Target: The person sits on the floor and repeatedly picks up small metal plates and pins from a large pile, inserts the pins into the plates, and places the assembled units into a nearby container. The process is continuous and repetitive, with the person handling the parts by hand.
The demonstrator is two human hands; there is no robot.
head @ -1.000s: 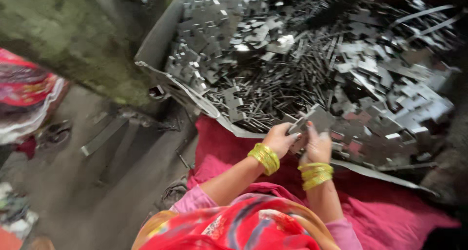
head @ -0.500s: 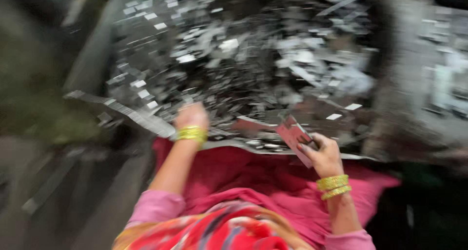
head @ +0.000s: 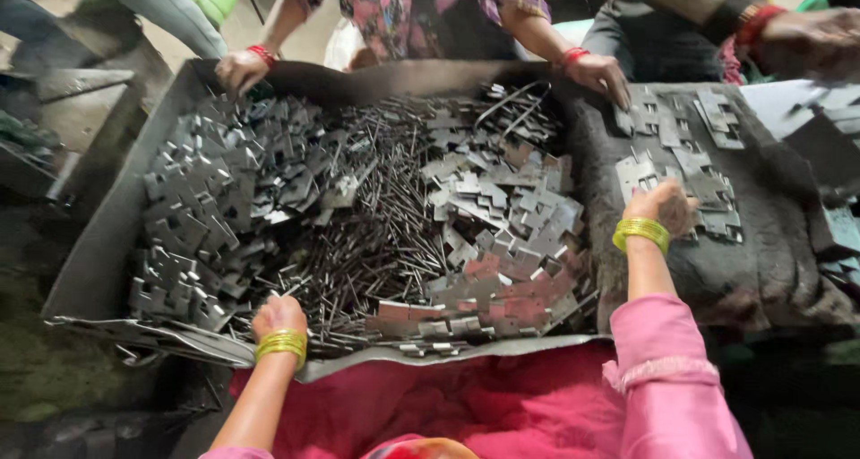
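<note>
Grey stamped metal plates (head: 502,217), flat and notched, lie heaped with thin steel pins (head: 367,235) in a dented sheet-metal tray (head: 98,253). The left hand (head: 278,316) digs into the pins at the tray's near rim, fingers curled under, grip hidden. Right of the tray, the right hand (head: 661,206) rests on assembled plates (head: 708,190) spread on a dark cloth (head: 779,262); its hold cannot be told.

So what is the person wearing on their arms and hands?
Both hands are bare, with no gloves. The left hand has a stack of shiny yellow-gold bangles at the wrist, and that forearm is uncovered. The right hand has the same kind of yellow-gold bangles, and further up that arm is a pink sleeve with a gathered cuff.
</note>
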